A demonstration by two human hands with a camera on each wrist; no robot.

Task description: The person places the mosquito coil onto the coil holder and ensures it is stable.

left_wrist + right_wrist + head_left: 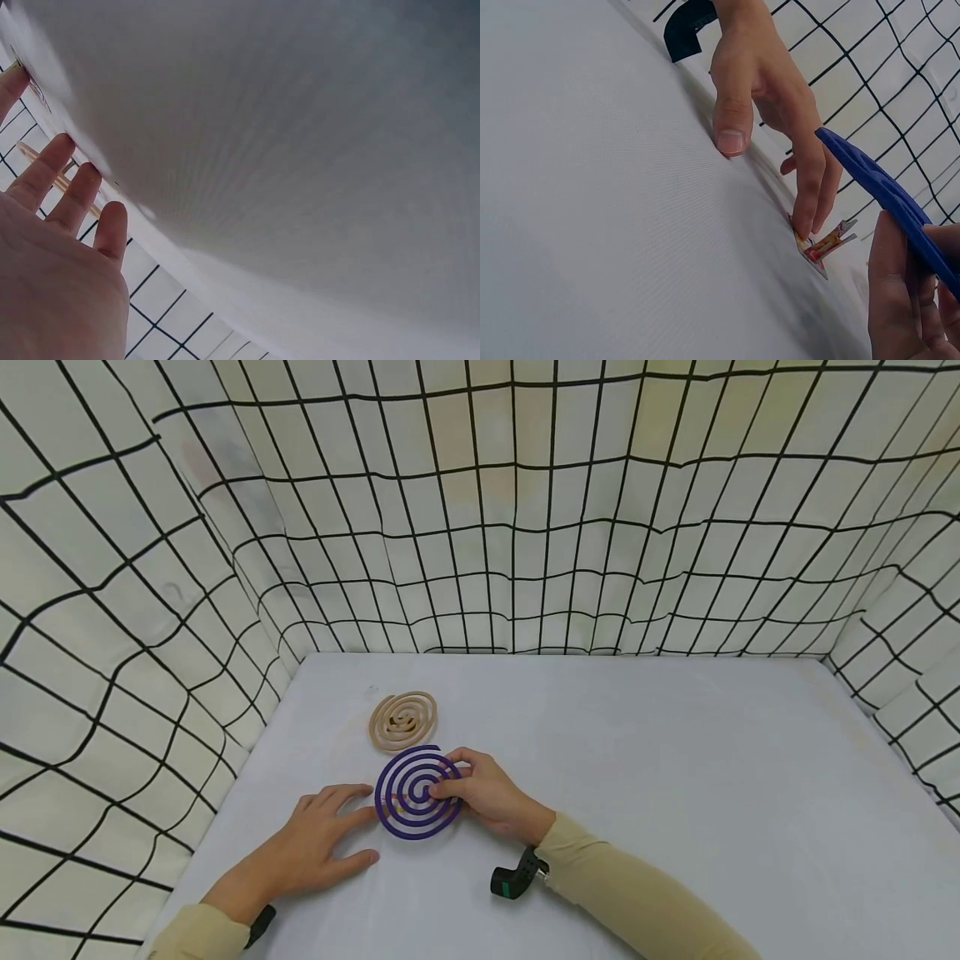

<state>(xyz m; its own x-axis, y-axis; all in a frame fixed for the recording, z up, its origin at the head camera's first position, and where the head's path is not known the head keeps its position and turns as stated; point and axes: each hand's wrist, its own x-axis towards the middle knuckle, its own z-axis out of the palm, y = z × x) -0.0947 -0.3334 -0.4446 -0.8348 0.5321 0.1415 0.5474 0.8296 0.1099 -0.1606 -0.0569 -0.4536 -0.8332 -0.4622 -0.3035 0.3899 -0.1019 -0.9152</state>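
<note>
A purple-blue mosquito coil is pinched in my right hand, thumb near its centre and fingers behind it. It hangs tilted over a small metal coil stand with red and yellow print. That stand sits on the table with prongs sticking up, as the right wrist view shows. My left hand rests at the table to the left, fingers spread and reaching forward; its fingertips press the stand's base. Through the coil's rings in the head view, only bits of the stand show. The left wrist view catches little beyond the palm, fingers and tabletop.
A tan mosquito coil lies farther back on the white table, just beyond the purple one. Black netting over pale walls rises along the back and both sides. A dark wrist camera juts below my right wrist.
</note>
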